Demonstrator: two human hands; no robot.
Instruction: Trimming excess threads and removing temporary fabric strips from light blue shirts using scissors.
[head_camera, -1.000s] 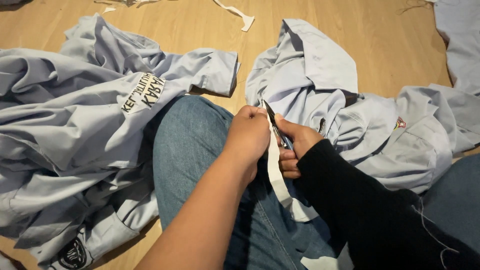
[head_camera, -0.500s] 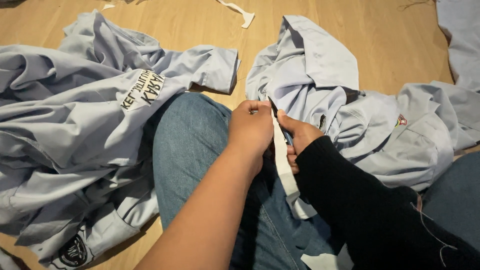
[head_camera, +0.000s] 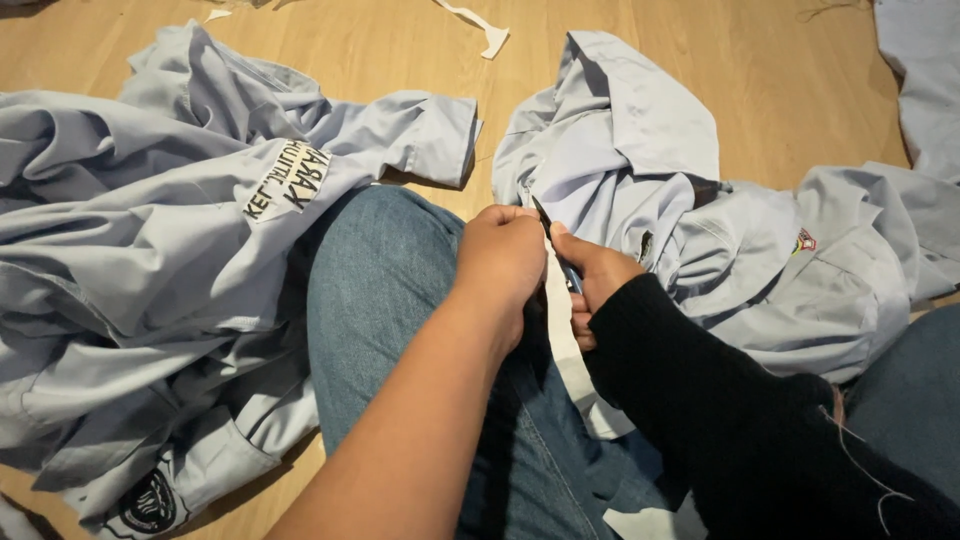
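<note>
My left hand (head_camera: 500, 262), on a bare forearm, is closed around the top of a white fabric strip (head_camera: 568, 362) that hangs down over my jeans-clad knee (head_camera: 385, 290). My right hand (head_camera: 592, 282), in a black sleeve, faces it and pinches a small dark pointed tool (head_camera: 545, 216) whose tip sticks up between the two hands. Both hands are pressed close together above the strip. Whether the tool is a blade or a seam ripper is not clear.
A pale blue shirt (head_camera: 660, 180) with a small badge lies crumpled just beyond my hands. A second pale blue shirt (head_camera: 150, 260) with printed patches is piled at the left. A loose white scrap (head_camera: 478, 24) lies on the wooden floor (head_camera: 400, 50) at the top.
Both hands have shifted slightly up and left together. The tool's tip now stands more upright between them, and the strip hangs straighter below.
</note>
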